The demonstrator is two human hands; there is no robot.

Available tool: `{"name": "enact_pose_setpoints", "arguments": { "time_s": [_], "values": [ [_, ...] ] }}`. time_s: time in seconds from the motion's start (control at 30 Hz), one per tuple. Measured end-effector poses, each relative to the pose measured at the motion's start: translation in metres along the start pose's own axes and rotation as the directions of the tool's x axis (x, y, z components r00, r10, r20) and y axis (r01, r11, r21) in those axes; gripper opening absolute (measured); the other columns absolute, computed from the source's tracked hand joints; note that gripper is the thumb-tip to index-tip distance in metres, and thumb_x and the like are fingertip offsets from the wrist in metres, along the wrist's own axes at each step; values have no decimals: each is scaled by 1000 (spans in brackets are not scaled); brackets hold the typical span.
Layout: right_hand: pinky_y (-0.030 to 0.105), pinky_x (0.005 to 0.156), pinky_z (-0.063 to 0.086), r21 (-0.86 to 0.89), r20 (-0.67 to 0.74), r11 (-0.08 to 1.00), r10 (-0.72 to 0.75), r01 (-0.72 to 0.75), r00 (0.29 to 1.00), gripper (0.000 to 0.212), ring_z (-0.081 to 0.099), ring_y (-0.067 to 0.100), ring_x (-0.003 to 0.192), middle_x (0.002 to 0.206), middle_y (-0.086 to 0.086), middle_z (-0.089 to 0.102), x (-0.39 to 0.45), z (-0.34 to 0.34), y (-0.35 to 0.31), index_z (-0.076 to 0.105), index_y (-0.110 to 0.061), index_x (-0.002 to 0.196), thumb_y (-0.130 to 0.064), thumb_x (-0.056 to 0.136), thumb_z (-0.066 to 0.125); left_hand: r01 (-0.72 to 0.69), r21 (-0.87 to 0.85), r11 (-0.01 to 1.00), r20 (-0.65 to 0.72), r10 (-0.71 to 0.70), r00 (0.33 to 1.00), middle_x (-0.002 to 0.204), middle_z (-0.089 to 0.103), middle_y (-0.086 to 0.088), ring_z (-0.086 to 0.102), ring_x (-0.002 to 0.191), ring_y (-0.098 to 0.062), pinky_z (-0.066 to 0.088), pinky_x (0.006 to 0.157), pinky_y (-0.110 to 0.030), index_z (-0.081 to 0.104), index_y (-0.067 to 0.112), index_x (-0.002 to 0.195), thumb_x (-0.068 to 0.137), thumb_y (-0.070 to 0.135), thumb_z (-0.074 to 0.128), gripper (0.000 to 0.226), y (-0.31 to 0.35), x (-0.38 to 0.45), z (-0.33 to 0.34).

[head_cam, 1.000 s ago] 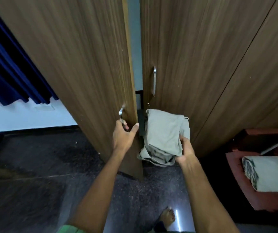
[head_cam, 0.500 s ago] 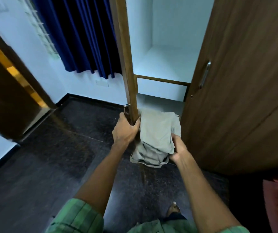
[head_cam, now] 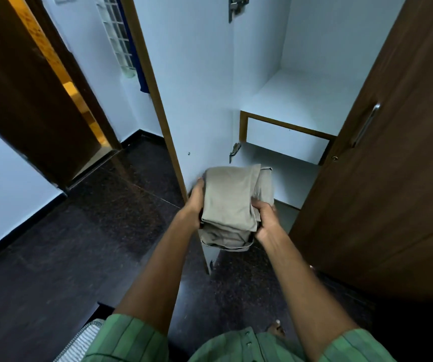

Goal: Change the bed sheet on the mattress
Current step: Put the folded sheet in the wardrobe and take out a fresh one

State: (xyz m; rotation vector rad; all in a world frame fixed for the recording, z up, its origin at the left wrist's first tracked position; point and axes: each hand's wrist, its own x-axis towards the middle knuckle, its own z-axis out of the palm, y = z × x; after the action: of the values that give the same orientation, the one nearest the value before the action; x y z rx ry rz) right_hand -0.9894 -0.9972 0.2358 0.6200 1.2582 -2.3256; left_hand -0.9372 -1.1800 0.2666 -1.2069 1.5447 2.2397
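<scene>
We are gripping the folded beige cotton sheet point(head_cam: 232, 205) with left hand point(head_cam: 197, 198) and right hand point(head_cam: 265, 218), stowing it; next it likely needs sliding onto the white wardrobe shelf point(head_cam: 288, 176).

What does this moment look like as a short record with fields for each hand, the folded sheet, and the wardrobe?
left hand: grips the folded sheet's left edge
right hand: grips its right side
folded sheet: beige, held in front of the wardrobe's lower compartment
wardrobe: left door swung open, right door closed
lower shelf: white, nothing seen on it
</scene>
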Motion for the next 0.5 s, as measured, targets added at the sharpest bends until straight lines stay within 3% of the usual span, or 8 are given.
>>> {"name": "enact_pose_setpoints", "arguments": {
  "time_s": [0.1, 0.2, 0.33, 0.4, 0.5],
  "values": [
    [58, 87, 60, -13, -18, 1000, 5, -5, 1000, 57, 73, 34, 98, 111, 13, 76, 0, 8, -3, 66, -17, 123, 5, 72, 79, -3, -1, 1000, 198, 3, 980, 123, 72, -17, 68, 117, -37, 47, 108, -50, 69, 14, 129, 78, 80, 64, 84, 2, -13, 5],
    [57, 87, 61, -10, -20, 1000, 1, -1, 1000, 58, 74, 34, 101, 112, 13, 76, 9, 10, -9, 66, -16, 123, 5, 70, 81, -41, 3, 999, 294, 39, 955, 124, 72, -17, 67, 119, -34, 46, 112, -50, 66, 9, 133, 85, 55, 72, 67, 9, -2, 8],
    [57, 86, 61, 5, -26, 999, -42, 42, 999, 57, 73, 36, 102, 113, 14, 76, 28, 17, -24, 66, -14, 121, 6, 70, 81, -60, -27, 998, 297, 66, 953, 124, 71, -20, 67, 114, -36, 48, 110, -50, 61, 1, 135, 90, 29, 71, 54, 26, 18, 24],
    [48, 80, 63, 8, -16, 997, -80, 80, 997, 56, 74, 33, 100, 112, 12, 76, 45, 24, -40, 65, -15, 122, 6, 72, 81, -58, -49, 997, 298, 70, 952, 124, 71, -20, 68, 115, -35, 51, 107, -49, 61, 0, 133, 91, 26, 72, 50, 40, 33, 36],
    [38, 74, 62, 10, 22, 990, -141, 141, 990, 54, 73, 28, 98, 111, 8, 75, 76, 36, -71, 64, -17, 121, 5, 75, 80, -155, -57, 986, 251, 164, 954, 120, 73, -18, 72, 108, -30, 60, 88, -39, 62, -1, 129, 95, 21, 71, 42, 68, 54, 61]
  ]
}}
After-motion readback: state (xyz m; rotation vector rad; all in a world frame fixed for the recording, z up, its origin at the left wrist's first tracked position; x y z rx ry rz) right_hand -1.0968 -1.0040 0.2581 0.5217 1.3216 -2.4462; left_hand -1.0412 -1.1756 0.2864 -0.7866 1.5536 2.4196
